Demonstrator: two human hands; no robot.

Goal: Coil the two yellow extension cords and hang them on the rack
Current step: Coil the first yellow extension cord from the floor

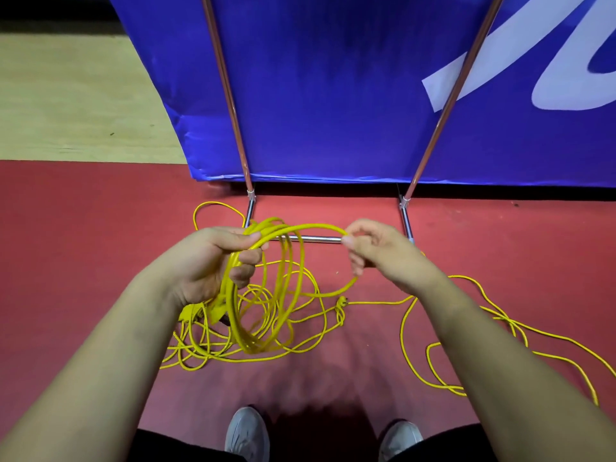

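Cord coil [248, 343] in left hand [206, 261], outer loop [320, 225] pinched by right hand [383, 255]

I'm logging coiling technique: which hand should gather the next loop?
Right. The right hand only pinches the outer loop, and the loose cord trails on its side; the left hand is full, gripping the coil.

Two hands showed: the left hand [213, 261] at 9 o'clock, the right hand [380, 251] at 3 o'clock. There was one coil [266, 288] at the centre, and one plug [342, 301] beside it. The loose yellow cord [413, 355] from 3 to 8 o'clock was too tangled to count as separate cords. Two shoes [246, 435] sat at 6 o'clock. At 12 o'clock stood one rack with two slanted poles [226, 85] and one crossbar [316, 239], and one blue banner [333, 95].
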